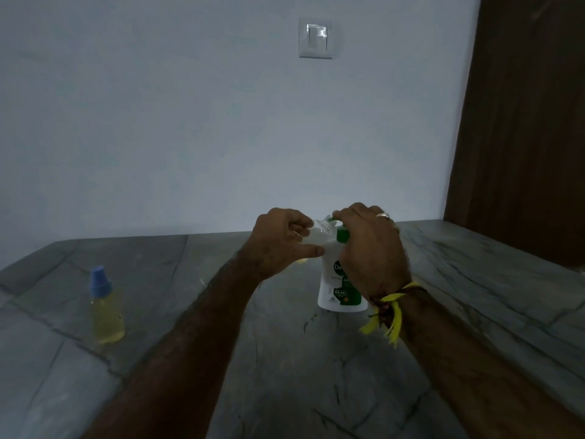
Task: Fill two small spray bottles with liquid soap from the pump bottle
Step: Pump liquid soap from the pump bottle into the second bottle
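A white pump bottle (pixel 332 286) with a green label and green pump stands upright on the grey stone counter (pixel 285 359). My right hand (pixel 370 245) rests on top of its pump head, fingers curled over the nozzle. My left hand (pixel 281 242) holds a small clear spray bottle (pixel 319 232) tilted, its open neck right at the green nozzle; the fingers hide most of it. A second small spray bottle (pixel 106 312), with a blue cap and yellowish liquid inside, stands alone at the left of the counter.
A pale wall rises just behind the counter, with a white switch plate (pixel 315 38) high up. A dark brown wooden panel (pixel 522 122) borders the right side. Yellow thread is tied around my right wrist.
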